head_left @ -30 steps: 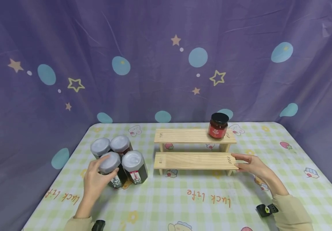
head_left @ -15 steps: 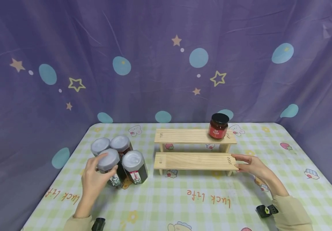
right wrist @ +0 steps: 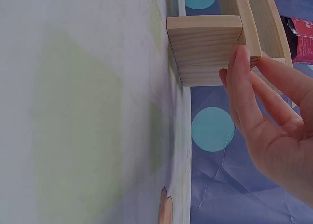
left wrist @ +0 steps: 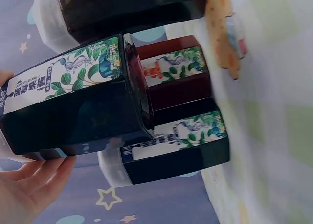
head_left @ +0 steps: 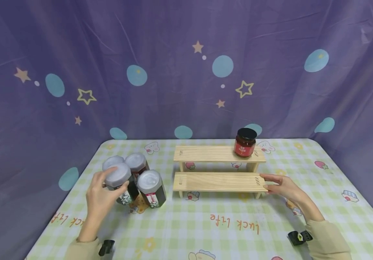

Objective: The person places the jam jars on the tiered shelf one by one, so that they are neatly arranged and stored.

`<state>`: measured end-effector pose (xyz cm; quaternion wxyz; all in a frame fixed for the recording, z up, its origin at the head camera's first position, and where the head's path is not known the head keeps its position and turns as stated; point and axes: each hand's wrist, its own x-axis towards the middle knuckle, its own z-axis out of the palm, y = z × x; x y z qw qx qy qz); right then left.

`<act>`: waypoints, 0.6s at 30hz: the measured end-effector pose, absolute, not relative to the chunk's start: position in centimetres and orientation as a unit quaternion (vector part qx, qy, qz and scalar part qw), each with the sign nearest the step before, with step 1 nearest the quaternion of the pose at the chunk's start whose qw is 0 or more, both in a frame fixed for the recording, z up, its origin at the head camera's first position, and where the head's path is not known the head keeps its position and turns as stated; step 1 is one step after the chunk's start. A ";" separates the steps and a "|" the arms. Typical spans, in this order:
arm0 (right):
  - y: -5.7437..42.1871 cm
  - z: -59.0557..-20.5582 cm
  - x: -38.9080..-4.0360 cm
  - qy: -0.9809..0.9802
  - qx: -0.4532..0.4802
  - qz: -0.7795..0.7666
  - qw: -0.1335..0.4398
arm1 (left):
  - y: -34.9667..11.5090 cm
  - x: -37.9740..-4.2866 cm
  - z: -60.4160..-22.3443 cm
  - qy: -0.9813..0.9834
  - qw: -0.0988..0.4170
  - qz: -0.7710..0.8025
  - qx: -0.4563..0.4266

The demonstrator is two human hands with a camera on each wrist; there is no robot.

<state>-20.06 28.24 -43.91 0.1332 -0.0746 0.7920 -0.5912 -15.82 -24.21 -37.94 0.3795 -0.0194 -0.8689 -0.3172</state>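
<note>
My left hand (head_left: 100,196) grips a dark jam jar (head_left: 118,176) near its pale lid, with thumb and fingers on opposite sides. In the left wrist view this jar (left wrist: 73,97) is tilted and raised off the cloth, its label printed with leaves. Three similar jars stand around it: one with a dark body (head_left: 154,193), one reddish (head_left: 136,163) and one partly hidden behind the held jar (head_left: 113,161). My right hand (head_left: 285,187) pinches the right end of the lower board of a two-step wooden shelf (head_left: 219,181); the right wrist view shows thumb and fingers (right wrist: 239,77) at the board's edge.
A red-labelled jar with a black lid (head_left: 245,142) stands at the right of the shelf's upper board (head_left: 206,153). A checked cloth (head_left: 180,231) covers the table. Behind it hangs a purple curtain (head_left: 173,104).
My left hand has lifted its jar and shifted it leftward and slightly back, away from the dark jar on its right. My right hand stays at the shelf's end.
</note>
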 end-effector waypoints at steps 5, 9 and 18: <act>28.2 -43.9 -20.1 0.790 -0.072 -0.594 0.135 | -24.4 -16.1 -37.0 -0.862 0.383 -0.332 -0.024; 28.1 -44.0 -20.1 0.788 -0.072 -0.596 0.134 | -24.8 -16.4 -36.5 -0.849 0.399 -0.344 -0.036; 28.2 -44.0 -20.2 0.790 -0.073 -0.594 0.131 | -25.2 -17.3 -34.8 -0.848 0.400 -0.344 -0.047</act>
